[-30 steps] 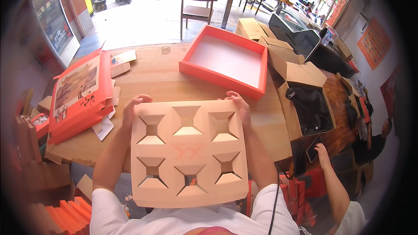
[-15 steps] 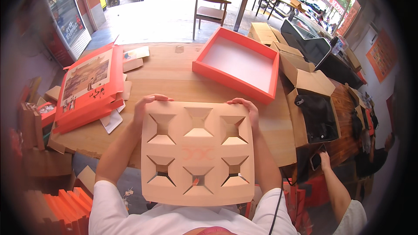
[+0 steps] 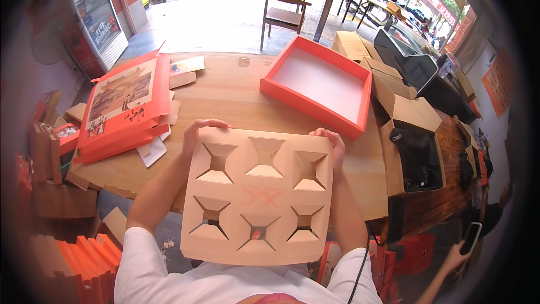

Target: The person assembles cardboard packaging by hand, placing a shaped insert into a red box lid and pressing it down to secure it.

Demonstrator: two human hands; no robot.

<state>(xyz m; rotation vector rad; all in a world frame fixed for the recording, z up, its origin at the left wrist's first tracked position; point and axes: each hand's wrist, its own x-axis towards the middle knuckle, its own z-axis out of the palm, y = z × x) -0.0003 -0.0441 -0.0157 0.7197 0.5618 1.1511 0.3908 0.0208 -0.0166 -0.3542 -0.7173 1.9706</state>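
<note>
Both of my hands grip a tan cardboard box insert [image 3: 261,191] with several cut-out openings whose flaps fold inward. It is held up in front of my chest, tilted slightly. My left hand [image 3: 203,128] is curled over its far left corner, and my right hand [image 3: 332,142] holds the far right corner with bent fingers. Just beyond the insert, an open red box tray [image 3: 318,118] with a white inside sits on the wooden table [image 3: 214,101]. To the left, a red printed box lid [image 3: 126,101] lies on the table.
White and tan card pieces [image 3: 153,151] lie by the lid. An open cardboard carton [image 3: 413,115] with a black bag stands at right. Another person's hand [image 3: 457,259] holds a phone [image 3: 470,238] at lower right. Red folded boxes [image 3: 90,259] stand at lower left.
The insert has tilted a little in my hands, both still holding it. The view has shifted slightly. The other person's hand with the phone has moved outward and down at the right.
</note>
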